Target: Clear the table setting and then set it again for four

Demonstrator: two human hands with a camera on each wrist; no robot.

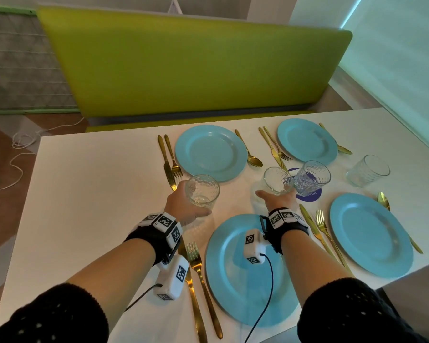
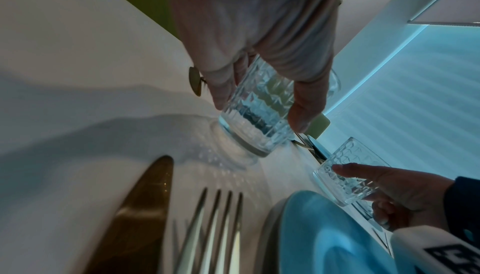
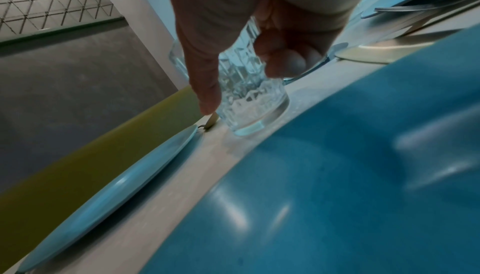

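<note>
Currently both hands are engaged, each taking one tumbler. Nearest, at 6 o'clock, a blue plate (image 1: 235, 288) lies with a gold fork (image 1: 200, 273) at its left. Beyond it, the left hand (image 1: 181, 206) has its grip clamped round a patterned glass (image 1: 202, 190), thumb and fingers on opposite sides, base just clear of the white surface (image 1: 89, 184). At 1 o'clock the right hand (image 1: 274, 200) grips a second glass (image 1: 278, 180) likewise, tilted. Judgement: glasses go first, being fragile and tallest. A third glass (image 1: 312, 178) stands touching it over a purple disc (image 1: 310, 194); a fourth (image 1: 368, 170) stands apart at 2 o'clock. Three further plates with cutlery lie untouched.
</note>
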